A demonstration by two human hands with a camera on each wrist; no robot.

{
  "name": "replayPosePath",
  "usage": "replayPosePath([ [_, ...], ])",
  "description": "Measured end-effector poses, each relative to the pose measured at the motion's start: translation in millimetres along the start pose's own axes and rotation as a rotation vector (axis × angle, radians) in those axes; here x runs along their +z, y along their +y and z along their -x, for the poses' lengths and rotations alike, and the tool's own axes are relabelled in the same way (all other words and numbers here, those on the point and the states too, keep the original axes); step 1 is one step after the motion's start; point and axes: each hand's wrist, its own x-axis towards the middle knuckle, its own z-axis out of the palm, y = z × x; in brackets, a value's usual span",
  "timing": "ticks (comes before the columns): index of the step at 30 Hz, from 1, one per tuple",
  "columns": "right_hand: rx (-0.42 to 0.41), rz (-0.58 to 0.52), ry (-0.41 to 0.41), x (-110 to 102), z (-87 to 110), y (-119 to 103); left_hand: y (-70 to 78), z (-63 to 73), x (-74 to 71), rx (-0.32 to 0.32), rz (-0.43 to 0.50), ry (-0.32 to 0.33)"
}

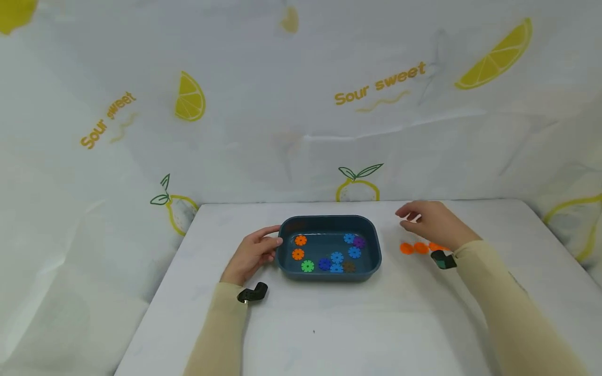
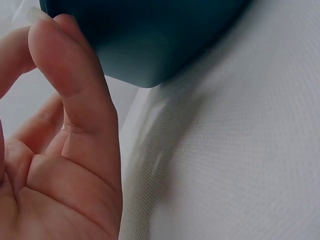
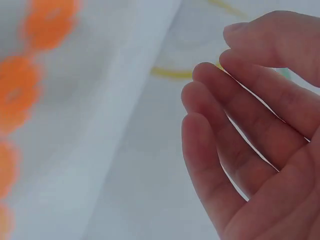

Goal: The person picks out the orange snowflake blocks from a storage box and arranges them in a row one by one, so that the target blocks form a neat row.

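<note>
At the left end of a dark blue plastic tray (image 1: 329, 277), my left hand (image 1: 250, 254) pinches the rim with thumb and fingers. In the left wrist view the thumb (image 2: 75, 70) lies against the tray wall (image 2: 145, 60). Inside the tray are several snowflake-shaped plastic discs, among them a green disc (image 1: 308, 266), an orange disc (image 1: 300, 240) and a purple disc (image 1: 359, 242). My right hand (image 1: 435, 224) hovers over the table right of the tray, its fingers loosely bent and holding nothing. Below it lies a row of orange discs (image 1: 407, 248), partly hidden by the hand.
The white table (image 1: 348, 334) reaches back to a white cloth backdrop (image 1: 263, 151) printed with lemons and lettering. Black wrist straps with small devices, such as the left wrist device (image 1: 252, 293), sit on both sleeves.
</note>
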Motion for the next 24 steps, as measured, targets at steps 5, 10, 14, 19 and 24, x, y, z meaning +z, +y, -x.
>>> replayPosePath([
  [5, -0.17, 0.077, -0.045, 3.4, -37.3, -53.8, 0.4, 0.0, 0.6, 0.007, 0.001, -0.001],
  [10, -0.301, 0.171, -0.121, 25.1, -65.5, -103.2, -0.2, 0.4, -0.6, 0.006, 0.012, 0.001],
  [14, -0.375, 0.258, -0.197, 44.4, -82.8, -137.5, 0.8, -0.8, -1.2, 0.012, 0.01, 0.0],
  [19, -0.423, 0.341, -0.269, 71.0, -99.7, -166.2, 2.1, -3.4, -1.1, 0.034, 0.009, -0.013],
  [24, -0.472, 0.383, -0.318, 100.0, -111.8, -180.9, 1.4, -3.2, -2.1, 0.039, 0.02, -0.023],
])
